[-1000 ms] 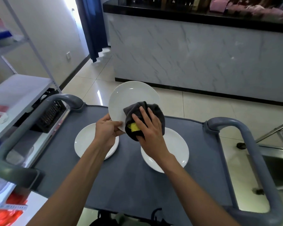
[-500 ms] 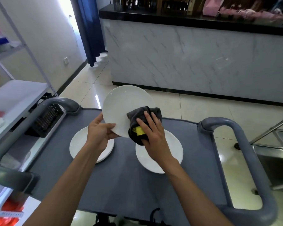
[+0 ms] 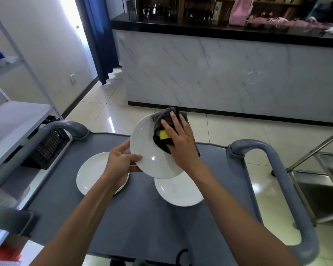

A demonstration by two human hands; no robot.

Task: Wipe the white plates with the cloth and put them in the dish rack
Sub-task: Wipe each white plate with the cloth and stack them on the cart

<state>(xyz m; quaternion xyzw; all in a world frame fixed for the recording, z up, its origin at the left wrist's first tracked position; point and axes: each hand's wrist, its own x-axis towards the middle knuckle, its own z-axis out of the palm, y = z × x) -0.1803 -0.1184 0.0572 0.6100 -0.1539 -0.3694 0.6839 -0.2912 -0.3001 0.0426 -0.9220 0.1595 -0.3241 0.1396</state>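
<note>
My left hand [image 3: 121,163] grips the near-left rim of a white plate [image 3: 146,148] held tilted above the cart, thumb on its face. My right hand [image 3: 179,141] presses a dark grey cloth [image 3: 162,120] with a yellow tag against the plate's upper right part, fingers spread over the cloth. Two more white plates lie flat on the grey cart top [image 3: 142,223]: one plate at the left [image 3: 91,174], partly under my left hand, and one plate at the right [image 3: 178,191], partly under the held plate. A black dish rack [image 3: 46,144] sits on the shelf left of the cart.
The cart has grey handles at the left handle [image 3: 65,126] and right handle [image 3: 281,169]. A white metal shelf unit [image 3: 17,120] stands at the left. A marble-fronted counter [image 3: 229,77] runs across the back. A steel sink [image 3: 323,192] is at the right.
The cloth and my right hand slid from the plate's lower right up toward its upper right edge. The plate is held a little farther right; my left thumb now lies on its face.
</note>
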